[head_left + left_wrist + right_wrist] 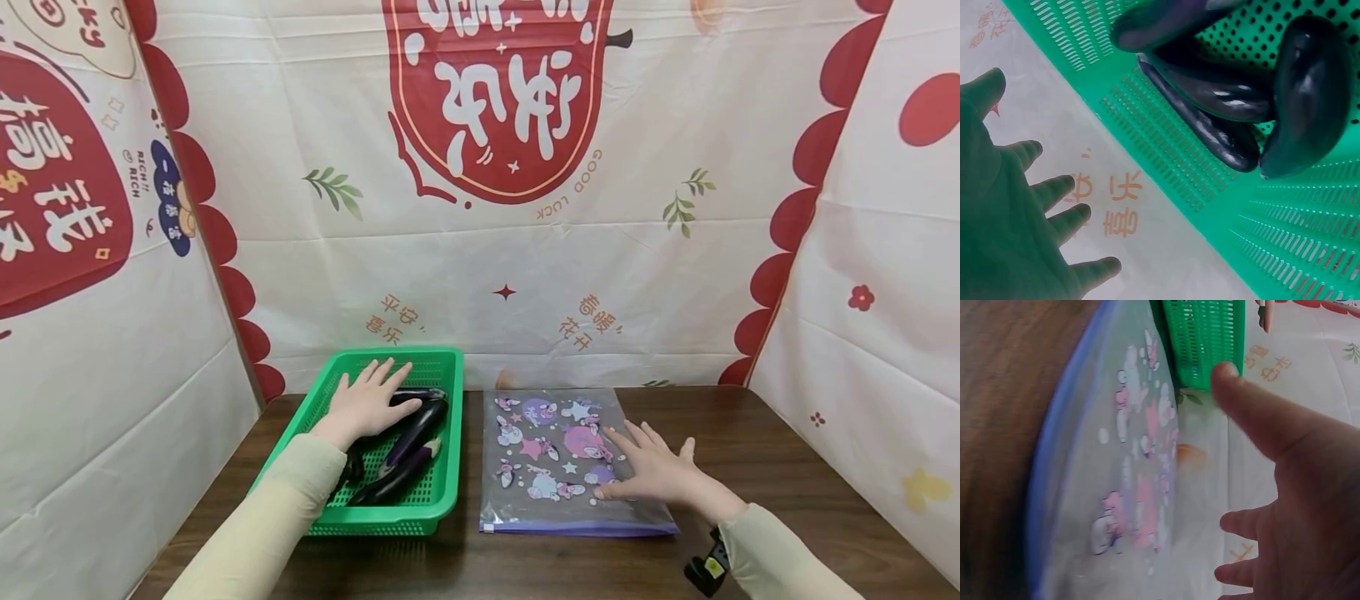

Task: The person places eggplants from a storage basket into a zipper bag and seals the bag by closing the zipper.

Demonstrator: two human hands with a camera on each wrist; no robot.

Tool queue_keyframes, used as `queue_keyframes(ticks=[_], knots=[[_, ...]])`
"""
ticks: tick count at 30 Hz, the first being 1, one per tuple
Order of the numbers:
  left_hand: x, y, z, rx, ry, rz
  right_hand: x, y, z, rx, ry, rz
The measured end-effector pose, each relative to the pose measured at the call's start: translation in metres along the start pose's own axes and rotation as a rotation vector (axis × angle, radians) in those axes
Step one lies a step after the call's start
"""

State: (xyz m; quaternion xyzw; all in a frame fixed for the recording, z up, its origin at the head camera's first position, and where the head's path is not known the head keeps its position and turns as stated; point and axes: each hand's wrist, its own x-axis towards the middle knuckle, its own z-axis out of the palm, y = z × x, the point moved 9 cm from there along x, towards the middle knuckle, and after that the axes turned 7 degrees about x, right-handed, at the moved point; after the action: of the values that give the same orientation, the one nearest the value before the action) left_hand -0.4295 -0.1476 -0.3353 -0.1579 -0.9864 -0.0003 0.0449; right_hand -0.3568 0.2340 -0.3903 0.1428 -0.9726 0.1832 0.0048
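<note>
A green basket [442, 500] on the left of the table holds several dark purple eggplants [408, 437], which also show in the left wrist view [1310, 94]. Over the basket the left hand [367, 407] is spread with straight fingers and grips nothing. To the basket's right lies a flat clear zip bag [525, 500] with pink and purple cartoon prints, its purple zip edge towards the front. The right hand [656, 471], fingers spread, is over the bag's right side; whether it touches the bag cannot be told. In the right wrist view the bag [1085, 506] is beside the hand [1297, 487].
A brown wooden table [750, 467] carries the basket and bag. White printed cloth [637, 275] with red scalloped edges stands behind and at both sides. A small black device [707, 571] is by the right wrist.
</note>
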Motion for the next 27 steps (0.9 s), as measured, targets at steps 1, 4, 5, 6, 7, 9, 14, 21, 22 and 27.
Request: queue_keyframes(ticks=[1,4,5,6,7,9,14,21,22,27], knots=[[0.0,-0.001,0.0,0.0,0.005,0.001,-0.002,0.003,0.002,0.01,-0.007,0.005],[0.001,-0.003,0.0,0.003,0.012,0.0,-0.009,0.013,0.007,0.043,-0.024,0.036],[0.001,-0.004,0.0,0.001,0.012,-0.001,-0.011,0.017,0.009,0.056,-0.028,0.045],[0.001,-0.004,0.0,-0.001,0.012,-0.001,-0.013,0.02,0.01,0.07,-0.033,0.057],[0.001,-0.005,0.0,-0.002,0.013,0.0,-0.015,0.023,0.012,0.08,-0.035,0.065],[0.001,-0.006,-0.001,-0.002,0.014,-0.001,-0.019,0.028,0.014,0.091,-0.043,0.084],[0.001,-0.007,-0.005,-0.003,0.028,0.002,-0.025,0.036,0.016,0.1,-0.041,0.109],[0.003,-0.007,-0.004,-0.012,0.021,-0.009,-0.032,0.045,0.023,0.116,-0.026,0.126],[0.004,-0.007,-0.003,-0.012,0.018,-0.009,-0.033,0.047,0.024,0.12,-0.026,0.132],[0.006,-0.009,0.005,-0.012,0.005,-0.01,-0.036,0.054,0.028,0.135,-0.008,0.127]])
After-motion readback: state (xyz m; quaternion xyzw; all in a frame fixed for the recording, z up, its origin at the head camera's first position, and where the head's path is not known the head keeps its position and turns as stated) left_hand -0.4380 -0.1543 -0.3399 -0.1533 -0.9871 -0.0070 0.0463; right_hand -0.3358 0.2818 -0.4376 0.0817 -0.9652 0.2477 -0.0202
